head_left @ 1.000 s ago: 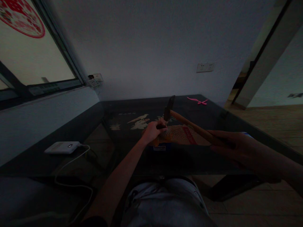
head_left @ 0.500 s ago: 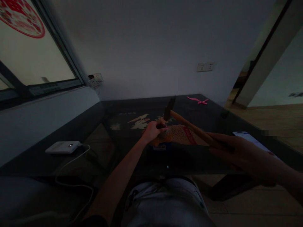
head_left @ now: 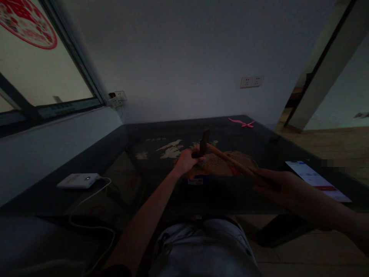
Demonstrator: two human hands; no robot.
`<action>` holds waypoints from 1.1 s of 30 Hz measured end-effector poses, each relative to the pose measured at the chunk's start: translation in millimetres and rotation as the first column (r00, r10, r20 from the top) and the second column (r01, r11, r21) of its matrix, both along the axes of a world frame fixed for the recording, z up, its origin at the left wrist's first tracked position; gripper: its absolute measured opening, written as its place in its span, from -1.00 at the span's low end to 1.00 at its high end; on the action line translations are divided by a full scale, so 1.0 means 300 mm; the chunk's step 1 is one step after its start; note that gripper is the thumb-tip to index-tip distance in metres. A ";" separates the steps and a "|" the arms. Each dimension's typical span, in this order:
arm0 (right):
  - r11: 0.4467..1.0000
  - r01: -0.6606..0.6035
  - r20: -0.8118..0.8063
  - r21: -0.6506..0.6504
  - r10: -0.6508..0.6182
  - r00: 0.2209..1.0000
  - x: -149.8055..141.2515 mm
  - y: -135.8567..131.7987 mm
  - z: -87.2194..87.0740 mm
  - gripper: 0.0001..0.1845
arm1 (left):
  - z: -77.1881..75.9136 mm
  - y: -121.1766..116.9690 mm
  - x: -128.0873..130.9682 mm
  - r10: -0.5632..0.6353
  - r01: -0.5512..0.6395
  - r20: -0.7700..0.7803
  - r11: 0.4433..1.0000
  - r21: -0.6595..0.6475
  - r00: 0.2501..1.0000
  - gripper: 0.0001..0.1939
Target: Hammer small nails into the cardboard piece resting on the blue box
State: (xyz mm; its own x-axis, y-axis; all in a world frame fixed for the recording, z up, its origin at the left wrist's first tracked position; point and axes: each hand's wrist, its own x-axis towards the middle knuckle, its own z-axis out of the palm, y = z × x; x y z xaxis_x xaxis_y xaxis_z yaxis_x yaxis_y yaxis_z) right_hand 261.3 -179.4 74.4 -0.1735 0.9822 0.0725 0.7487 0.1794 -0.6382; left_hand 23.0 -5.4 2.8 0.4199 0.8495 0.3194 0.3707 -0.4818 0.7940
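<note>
My right hand (head_left: 278, 188) is wrapped round the wooden handle of a hammer (head_left: 227, 157). Its dark head is over the fingertips of my left hand (head_left: 186, 161); whether it touches anything there I cannot tell. My left fingers are pinched together above a flat brown speckled piece (head_left: 242, 157) with a red band. What they pinch is too small and dark to make out. Beneath the piece shows a blue box-like thing (head_left: 196, 180) with a pale label.
The dark glossy table (head_left: 161, 200) bears a white power bank (head_left: 77, 181) with a cable at left. A phone (head_left: 317, 181) lies at right, and a pink ribbon (head_left: 243, 124) near the back edge. Behind stands a wall with sockets (head_left: 251, 81).
The hammer head has come down towards my left fingertips, and my right hand has lowered a little. More of the phone shows. My left hand stays nearly in place.
</note>
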 end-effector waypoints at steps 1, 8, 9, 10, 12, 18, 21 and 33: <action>1.000 0.009 0.007 0.017 -0.010 1.000 0.001 -0.001 0.001 -0.56 | 0.000 0.000 0.000 -0.003 0.003 0.006 1.000 -0.003 1.000 -0.93; 0.999 0.041 0.008 -0.022 -0.040 0.999 -0.008 -0.014 0.013 -0.49 | -0.005 0.003 0.002 -0.005 0.005 0.038 1.000 0.000 0.999 -0.94; 0.999 0.033 0.010 -0.030 -0.032 0.999 -0.011 -0.011 0.010 -0.50 | -0.005 0.002 0.001 0.001 -0.001 0.020 1.000 0.005 1.000 -0.93; 0.999 0.025 0.006 -0.032 -0.024 1.000 -0.012 -0.008 0.005 -0.50 | -0.003 0.002 0.000 0.006 -0.006 0.005 1.000 0.004 1.000 -0.93; 0.999 0.027 -0.023 -0.020 -0.027 0.999 -0.011 -0.006 -0.001 -0.51 | 0.000 -0.001 -0.001 0.005 -0.005 -0.005 1.000 -0.009 1.000 -0.93; 0.995 0.083 -0.118 -0.059 -0.090 0.989 -0.005 -0.021 0.004 -0.47 | 0.005 -0.007 0.004 0.022 -0.023 0.031 1.000 0.012 0.999 -0.94; 0.999 0.027 -0.089 -0.033 -0.030 0.996 -0.011 -0.016 0.001 -0.48 | 0.008 -0.006 0.002 0.015 -0.015 0.005 1.000 0.018 1.000 -0.94; 0.996 0.036 -0.004 -0.086 -0.036 0.999 -0.003 -0.006 -0.004 -0.47 | 0.010 -0.004 0.004 0.025 -0.025 -0.028 1.000 0.009 0.999 -0.95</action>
